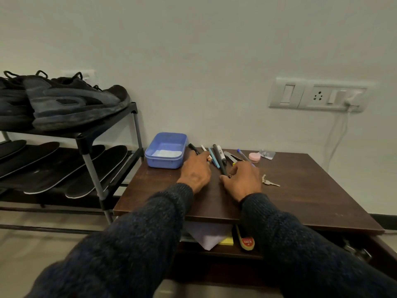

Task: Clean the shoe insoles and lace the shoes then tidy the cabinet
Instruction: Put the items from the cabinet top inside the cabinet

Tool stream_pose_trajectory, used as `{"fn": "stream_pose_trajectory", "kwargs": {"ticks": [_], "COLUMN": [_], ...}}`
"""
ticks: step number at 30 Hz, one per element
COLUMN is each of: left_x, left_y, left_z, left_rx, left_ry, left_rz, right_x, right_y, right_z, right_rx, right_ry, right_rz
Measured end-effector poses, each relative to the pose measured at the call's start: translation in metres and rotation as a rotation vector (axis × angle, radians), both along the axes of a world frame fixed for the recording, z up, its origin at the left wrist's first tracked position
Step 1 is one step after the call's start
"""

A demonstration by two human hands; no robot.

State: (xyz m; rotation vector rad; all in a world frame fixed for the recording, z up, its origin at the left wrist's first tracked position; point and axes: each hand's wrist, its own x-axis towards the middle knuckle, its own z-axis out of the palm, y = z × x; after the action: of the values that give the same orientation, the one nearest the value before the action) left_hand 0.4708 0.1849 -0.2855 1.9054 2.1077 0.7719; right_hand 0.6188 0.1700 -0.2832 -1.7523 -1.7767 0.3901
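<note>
Item: pens (217,157) loose on table (300,190), beside blue box (165,150). Left hand (196,171) fingers curled around one; right hand (242,179) pinching another. Risk: round pens rolling off when nudged.

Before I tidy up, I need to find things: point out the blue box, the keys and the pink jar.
blue box (150,157): head view, front left rim.
keys (271,183): head view, middle of the bunch.
pink jar (254,157): head view, lid.

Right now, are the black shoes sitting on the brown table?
No, the black shoes sit on the top shelf of the shoe rack, left of the brown table.
</note>
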Motion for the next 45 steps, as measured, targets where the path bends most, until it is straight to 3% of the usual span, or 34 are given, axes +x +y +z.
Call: {"fn": "stream_pose_trajectory", "kwargs": {"ticks": [13,20,29,37,40,45], "left_x": [0.013,0.010,0.026,0.061,0.082,0.110], "left_y": [0.017,0.004,-0.109,-0.199,-0.226,-0.253], "left_z": [0.031,0.030,0.008,-0.019,-0.038,-0.092], "left_rx": [-0.033,-0.025,0.301,0.270,0.219,0.035], "left_ry": [0.205,0.008,-0.264,-0.537,-0.660,-0.729], "left_rz": [0.138,0.211,-0.062,-0.171,-0.165,-0.191], "right_x": [-0.004,0.020,0.056,0.103,0.125,0.165], "right_y": [0.011,-0.003,-0.085,-0.148,-0.161,-0.156], "right_z": [0.017,0.003,-0.002,-0.014,-0.029,-0.052], "right_rx": [-0.116,-0.104,-0.124,-0.158,-0.248,-0.406], "right_ry": [-0.134,0.098,0.418,0.546,0.550,0.338], "right_rz": [0.046,0.067,0.161,0.278,0.328,0.424]}}
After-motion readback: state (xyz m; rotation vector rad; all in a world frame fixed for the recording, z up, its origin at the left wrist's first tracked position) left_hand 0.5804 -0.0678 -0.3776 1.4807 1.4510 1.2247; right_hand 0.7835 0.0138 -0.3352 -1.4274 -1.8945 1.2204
